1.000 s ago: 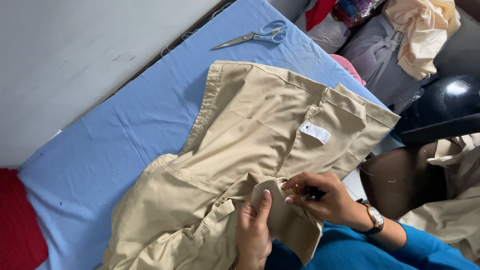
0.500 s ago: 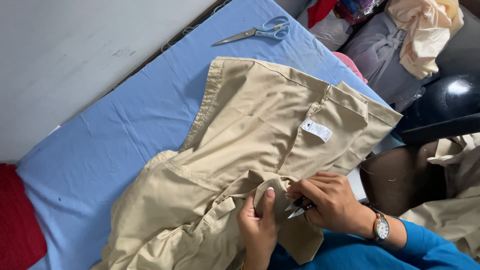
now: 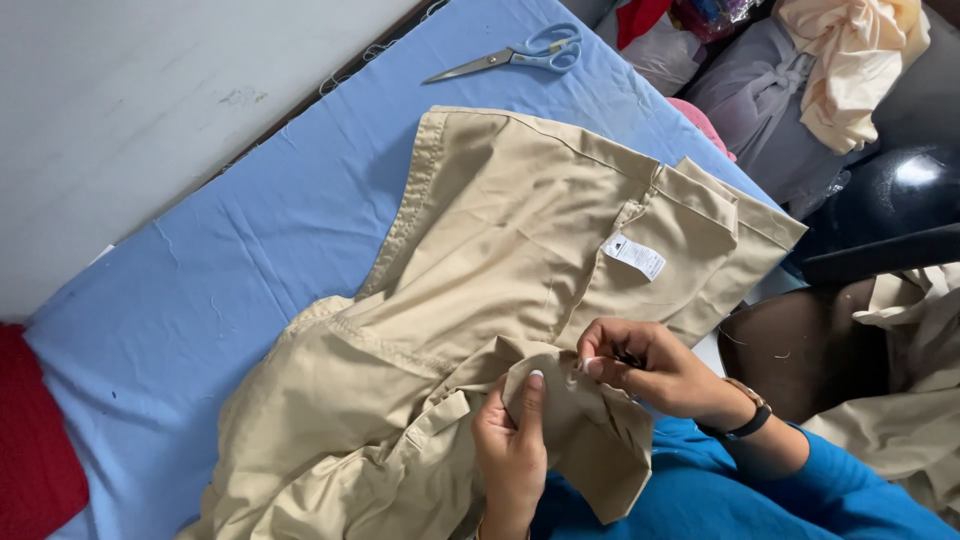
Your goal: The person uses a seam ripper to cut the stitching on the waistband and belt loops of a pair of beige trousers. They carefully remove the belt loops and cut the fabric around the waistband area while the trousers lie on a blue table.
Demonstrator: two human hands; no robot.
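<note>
Khaki garment [image 3: 520, 290]: one piece, spread across the blue cloth surface [image 3: 230, 290] and running from the far waistband down to your lap. It is the largest item in view and covers most of the near right half of that surface. One white label [image 3: 634, 256] is sewn to it near the far right corner.

You have two hands on the garment, both at its near edge. Your left hand [image 3: 512, 450] sits below a folded flap of the fabric and pinches that flap, thumb pressed upward against the cloth. Your right hand [image 3: 650, 365] is just to the right of the flap, fingers curled tight around a small dark object whose kind cannot be determined; the fingertips touch the fabric at the fold. One wristwatch [image 3: 748, 410] sits on the right wrist, above a blue sleeve [image 3: 800, 490].

One pair of scissors [image 3: 520, 58] with light blue handles lies on the blue surface at its far end, well apart from both hands and clear of the garment.

One red cloth [image 3: 35, 440] lies at the near left edge. One pile of bundled fabric [image 3: 800, 80], grey and cream, sits at the far right, off the surface.
</note>
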